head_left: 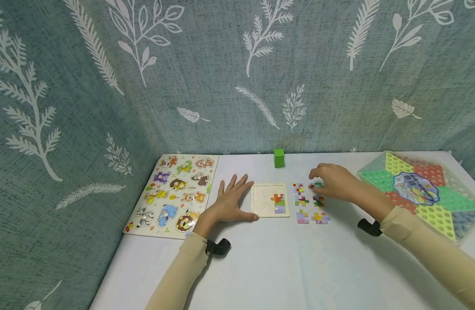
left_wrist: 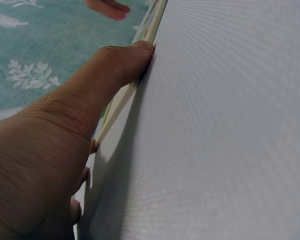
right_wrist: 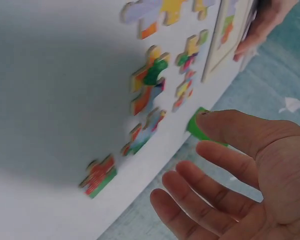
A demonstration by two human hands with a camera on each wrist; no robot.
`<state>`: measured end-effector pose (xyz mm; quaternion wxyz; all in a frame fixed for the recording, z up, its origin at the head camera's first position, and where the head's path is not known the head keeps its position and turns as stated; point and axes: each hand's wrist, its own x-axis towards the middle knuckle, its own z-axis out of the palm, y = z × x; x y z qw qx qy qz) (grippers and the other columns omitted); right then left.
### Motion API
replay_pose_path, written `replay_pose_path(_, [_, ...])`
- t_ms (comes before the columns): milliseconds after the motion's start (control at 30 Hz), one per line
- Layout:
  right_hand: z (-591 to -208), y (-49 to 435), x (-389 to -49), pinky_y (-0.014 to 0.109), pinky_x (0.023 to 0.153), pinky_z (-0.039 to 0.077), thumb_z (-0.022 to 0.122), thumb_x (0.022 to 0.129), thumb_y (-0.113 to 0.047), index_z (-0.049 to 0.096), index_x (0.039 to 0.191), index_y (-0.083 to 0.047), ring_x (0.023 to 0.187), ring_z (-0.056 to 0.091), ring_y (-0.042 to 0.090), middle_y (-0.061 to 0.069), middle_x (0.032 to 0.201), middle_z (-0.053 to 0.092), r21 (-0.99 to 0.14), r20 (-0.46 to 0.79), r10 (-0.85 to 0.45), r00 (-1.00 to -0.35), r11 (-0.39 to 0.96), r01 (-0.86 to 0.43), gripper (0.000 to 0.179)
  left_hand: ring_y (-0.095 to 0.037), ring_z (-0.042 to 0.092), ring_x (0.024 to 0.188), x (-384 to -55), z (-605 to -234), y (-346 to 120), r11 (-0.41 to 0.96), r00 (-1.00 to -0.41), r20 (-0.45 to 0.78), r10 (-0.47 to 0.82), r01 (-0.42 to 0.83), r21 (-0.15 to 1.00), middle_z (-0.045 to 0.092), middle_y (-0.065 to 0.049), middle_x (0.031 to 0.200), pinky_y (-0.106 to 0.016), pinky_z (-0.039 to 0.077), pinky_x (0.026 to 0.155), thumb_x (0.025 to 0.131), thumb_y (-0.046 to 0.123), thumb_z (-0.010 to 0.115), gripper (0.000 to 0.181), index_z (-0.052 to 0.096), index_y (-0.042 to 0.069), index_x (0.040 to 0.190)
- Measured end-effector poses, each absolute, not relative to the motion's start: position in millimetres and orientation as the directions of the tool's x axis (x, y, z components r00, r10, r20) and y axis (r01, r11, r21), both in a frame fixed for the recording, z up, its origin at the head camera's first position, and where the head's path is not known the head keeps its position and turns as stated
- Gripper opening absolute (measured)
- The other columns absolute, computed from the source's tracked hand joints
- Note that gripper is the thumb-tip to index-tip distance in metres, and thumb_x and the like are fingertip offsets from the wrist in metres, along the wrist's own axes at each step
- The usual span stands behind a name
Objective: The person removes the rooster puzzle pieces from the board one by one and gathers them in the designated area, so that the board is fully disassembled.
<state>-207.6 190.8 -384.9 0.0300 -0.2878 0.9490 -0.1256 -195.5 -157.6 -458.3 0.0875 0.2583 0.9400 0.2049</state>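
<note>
My left hand (head_left: 230,202) lies spread at the left side of a small square wooden puzzle tray (head_left: 262,200). Its thumb (left_wrist: 135,57) touches the tray's near edge and its index fingertip is at the far left corner. Joined jigsaw pieces (head_left: 279,209) fill part of the tray's right side. Over the loose jigsaw pieces (head_left: 302,217) to the right hovers my right hand (head_left: 334,183), fingers loosely bent and apart, with nothing between them. In the right wrist view a red-and-green piece (right_wrist: 99,176) lies apart from the others; the hand partly covers this area in the head view.
An animal puzzle board (head_left: 179,196) lies at the left of the white table. Behind the tray stands a green block (head_left: 279,158). On the right is a colourful star-patterned game board (head_left: 419,189). Patterned cloth (head_left: 222,77) hangs along the back and left.
</note>
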Motion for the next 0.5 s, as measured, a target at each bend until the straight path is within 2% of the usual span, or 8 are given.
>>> replay_pose_path(267, [-380,171,-207,0.049,0.081,0.052,0.077,0.086,-0.012,0.072,0.112,-0.004,0.092,0.063,0.028,0.011,0.105,0.067,-0.275,0.006,-0.575,-0.818,0.786,-0.554,0.028,-0.032,-0.005,0.152,-196,-457,-157,0.789,-0.854,-0.07,0.516,0.442,0.427,0.007,-0.002,0.168,-0.061,-0.011,0.115,0.072,0.064,0.08,0.111,0.027,0.021,0.16])
replay_pose_path(500, [-379,158,-206,0.048,0.079,0.052,0.077,0.085,-0.012,0.072,0.112,-0.004,0.091,0.063,0.027,0.01,0.105,0.067,-0.289,0.026,-0.597,-0.802,0.763,-0.578,0.028,-0.032,-0.006,0.152,-196,-457,-158,0.785,-0.851,-0.074,0.52,0.442,0.433,0.007,-0.002,0.168,-0.061,-0.011,0.114,0.072,0.064,0.08,0.112,0.026,0.021,0.16])
